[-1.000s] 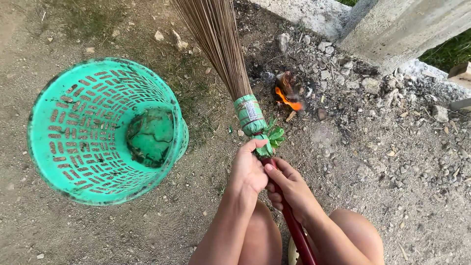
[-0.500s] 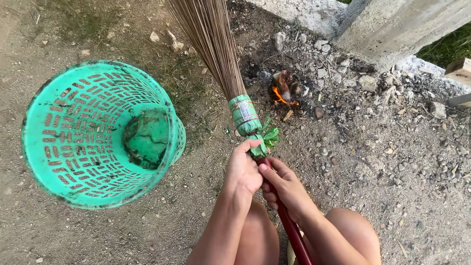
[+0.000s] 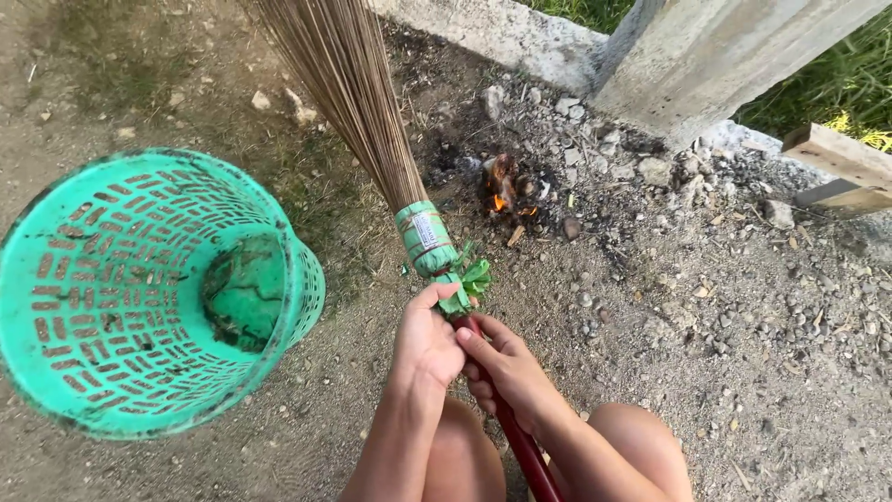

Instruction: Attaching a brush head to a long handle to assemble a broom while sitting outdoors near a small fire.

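Right, my left hand (image 3: pixel 429 339) and right hand (image 3: pixel 506 367) are both closed tight around the red handle of the brown stick broom (image 3: pixel 423 244), bristles pointing up and away, beside the green slotted plastic basket (image 3: pixel 139 297) on the dirt.

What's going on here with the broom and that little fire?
A person is crouched on bare, gravelly ground, with both hands at the neck of a stick broom. The left hand and right hand pinch the green strip tied where the bristles meet the red handle. A green plastic basket lies tipped on its side to the left. Just ahead, a small fire burns in ash beside a concrete post.
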